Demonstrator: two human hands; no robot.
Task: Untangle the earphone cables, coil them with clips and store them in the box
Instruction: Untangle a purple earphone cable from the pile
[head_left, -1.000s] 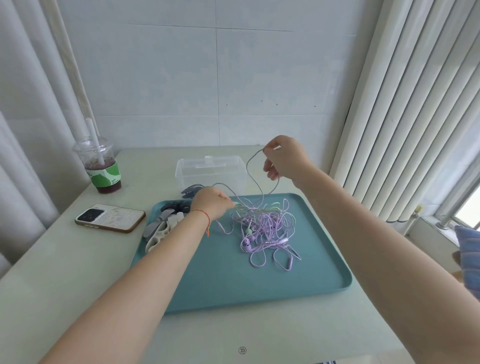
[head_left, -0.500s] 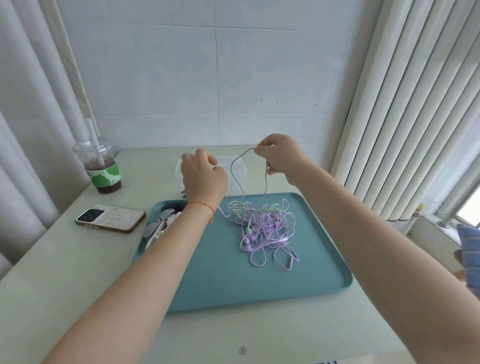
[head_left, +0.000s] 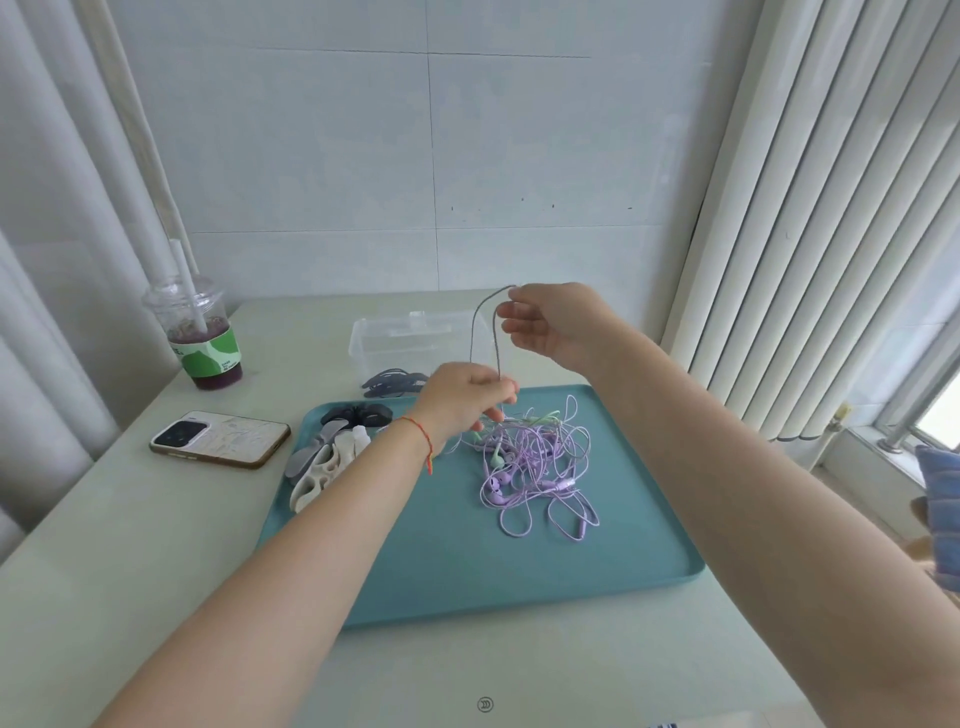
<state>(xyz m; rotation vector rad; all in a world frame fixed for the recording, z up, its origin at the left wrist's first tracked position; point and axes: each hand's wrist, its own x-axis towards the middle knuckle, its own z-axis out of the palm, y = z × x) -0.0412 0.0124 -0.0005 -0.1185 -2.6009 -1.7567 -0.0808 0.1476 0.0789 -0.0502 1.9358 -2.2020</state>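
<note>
A pale table (head_left: 156, 545) is standing against a white tiled wall, with white vertical blinds (head_left: 831, 208) at one side; the flat teal plastic tray (head_left: 597, 561) is lying in the middle of it. On the tray the tangled heap of lilac and green earphone cables (head_left: 540, 457) is resting, and the white and grey cable clips (head_left: 324, 462) are lying at the tray's left end. Just behind the tray the clear plastic box (head_left: 374, 338) is waiting, open; left of the tray a phone (head_left: 221, 439) is lying, and further behind it a plastic cup with a dark drink (head_left: 200, 332).

The right hand (head_left: 558, 325) is pinching the top of a thin grey cable (head_left: 485, 322), lifted above the tray; the left hand (head_left: 462, 397), which half a second ago was raised to the height of the box, is now coming down to the heap and closing its fingers around the two hanging strands. I judge that the grey cable is being drawn out of the knot; coiling and storing are not yet begun.
</note>
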